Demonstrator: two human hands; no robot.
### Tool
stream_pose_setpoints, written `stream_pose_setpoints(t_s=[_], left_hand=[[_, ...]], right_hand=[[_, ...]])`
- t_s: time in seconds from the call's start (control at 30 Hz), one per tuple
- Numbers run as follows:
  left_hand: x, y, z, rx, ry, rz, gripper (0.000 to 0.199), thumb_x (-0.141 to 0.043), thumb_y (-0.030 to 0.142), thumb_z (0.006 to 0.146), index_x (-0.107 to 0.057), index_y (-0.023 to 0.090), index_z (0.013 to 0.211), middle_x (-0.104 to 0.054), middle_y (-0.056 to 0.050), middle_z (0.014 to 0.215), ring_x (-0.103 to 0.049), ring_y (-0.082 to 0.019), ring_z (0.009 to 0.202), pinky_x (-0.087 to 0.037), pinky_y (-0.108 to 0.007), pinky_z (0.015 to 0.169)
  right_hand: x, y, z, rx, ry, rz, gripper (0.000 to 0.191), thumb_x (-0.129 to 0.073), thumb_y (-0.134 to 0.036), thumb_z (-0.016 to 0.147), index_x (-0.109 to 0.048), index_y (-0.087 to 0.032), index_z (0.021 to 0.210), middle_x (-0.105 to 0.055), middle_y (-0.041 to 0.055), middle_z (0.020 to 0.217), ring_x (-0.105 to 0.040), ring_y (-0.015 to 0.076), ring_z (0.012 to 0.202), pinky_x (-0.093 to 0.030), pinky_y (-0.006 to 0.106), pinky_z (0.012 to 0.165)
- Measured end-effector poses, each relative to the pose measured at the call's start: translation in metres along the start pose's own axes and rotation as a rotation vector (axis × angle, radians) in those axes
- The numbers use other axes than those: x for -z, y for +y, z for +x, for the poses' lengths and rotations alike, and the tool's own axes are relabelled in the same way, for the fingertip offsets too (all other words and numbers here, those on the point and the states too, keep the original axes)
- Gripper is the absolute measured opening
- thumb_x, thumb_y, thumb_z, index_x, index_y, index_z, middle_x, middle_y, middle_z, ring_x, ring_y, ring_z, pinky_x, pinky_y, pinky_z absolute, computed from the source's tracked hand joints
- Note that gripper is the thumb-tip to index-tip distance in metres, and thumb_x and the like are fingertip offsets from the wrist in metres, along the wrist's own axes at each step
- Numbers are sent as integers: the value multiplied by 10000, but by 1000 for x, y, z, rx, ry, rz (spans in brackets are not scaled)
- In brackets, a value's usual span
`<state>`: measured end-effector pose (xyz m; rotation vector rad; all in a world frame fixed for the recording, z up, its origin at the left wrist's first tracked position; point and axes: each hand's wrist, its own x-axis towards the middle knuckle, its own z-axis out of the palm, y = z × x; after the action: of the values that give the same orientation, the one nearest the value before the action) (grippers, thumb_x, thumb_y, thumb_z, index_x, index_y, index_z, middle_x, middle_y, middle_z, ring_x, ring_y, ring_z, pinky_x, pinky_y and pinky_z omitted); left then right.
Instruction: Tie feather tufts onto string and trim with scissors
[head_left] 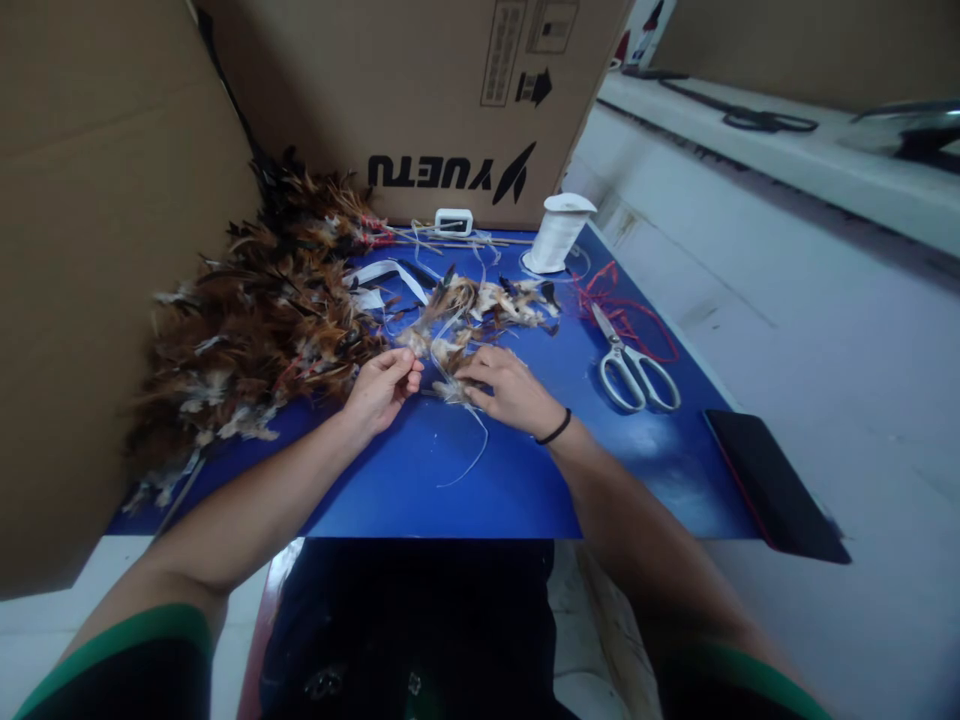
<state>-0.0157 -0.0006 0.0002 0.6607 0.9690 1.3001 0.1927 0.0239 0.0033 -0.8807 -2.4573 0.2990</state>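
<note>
My left hand (384, 388) is closed in a pinch on the downy base of a small brown-and-white feather tuft (415, 340). Close by on the right, my right hand (514, 388) has its thumb and fingers curled onto a greyish feather tuft (451, 391); how firmly it grips is hard to see. A thin white string (480, 450) trails from that tuft toward the front of the blue table (450, 510). Loose pale and brown feathers (510, 302) lie just beyond both hands.
A large heap of brown feathers (262, 320) covers the left side. Scissors (630, 365), tangled red string (615, 315), a white spool (559, 232) and a black phone (776, 485) are on the right. Cardboard boxes (427, 100) wall the back and left; a small white device (454, 221) stands behind.
</note>
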Motion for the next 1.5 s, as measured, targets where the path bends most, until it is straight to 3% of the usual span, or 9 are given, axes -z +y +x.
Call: stream_pose_setpoints(t_s=[0.17, 0.4, 0.6, 0.7, 0.93, 1.17, 1.5], left_hand=[[0, -1, -1, 1, -14, -17, 218, -777, 265, 673, -611, 125, 696, -587, 20, 584, -492, -31, 454, -408, -140, 440], [-2, -3, -1, -13, -35, -24, 247, -788, 279, 654, -597, 123, 675, -601, 14, 588, -503, -36, 454, -407, -145, 437], [1, -5, 0, -19, -58, -6, 236, -774, 291, 673, -608, 124, 680, -588, 16, 574, -496, -35, 454, -414, -150, 451], [2, -6, 1, -26, -49, 11, 237, -773, 297, 677, -615, 121, 681, -589, 13, 579, -495, -34, 460, -417, -154, 457], [1, -9, 2, -48, -57, 37, 255, -786, 318, 659, -634, 116, 685, -609, -2, 580, -498, -42, 456, -422, -169, 460], [-1, -11, 2, -64, -30, 86, 268, -786, 336, 653, -649, 108, 680, -620, -16, 575, -502, -50, 453, -425, -184, 467], [-6, -9, -3, -86, -89, 130, 326, -821, 375, 593, -655, 107, 674, -618, -11, 571, -509, -58, 455, -414, -196, 474]], right_hand=[[2, 3, 0, -1, 24, -35, 118, -575, -200, 843, -685, -189, 800, -594, 57, 846, -530, 180, 833, -400, 349, 801], [10, 0, 1, -65, 166, 151, 89, -578, -181, 825, -660, -211, 839, -611, 44, 874, -557, 180, 873, -432, 341, 814], [3, -3, 0, -13, -42, -53, 79, -618, -214, 811, -685, -202, 851, -626, 63, 928, -517, 214, 919, -363, 391, 839], [2, -2, 0, -35, -45, -47, 70, -613, -207, 817, -676, -191, 789, -622, 63, 877, -519, 210, 891, -362, 383, 823], [9, -4, 2, -148, 152, 244, 81, -603, -213, 822, -669, -201, 776, -645, 40, 803, -571, 166, 793, -429, 338, 777], [18, -10, 5, -253, 222, 502, 147, -636, -322, 806, -663, -190, 746, -634, 26, 770, -570, 140, 741, -440, 298, 695], [9, -20, 5, -584, 2, 1033, 300, -712, -428, 710, -588, -156, 687, -490, -56, 491, -395, 44, 428, -301, 193, 418]])
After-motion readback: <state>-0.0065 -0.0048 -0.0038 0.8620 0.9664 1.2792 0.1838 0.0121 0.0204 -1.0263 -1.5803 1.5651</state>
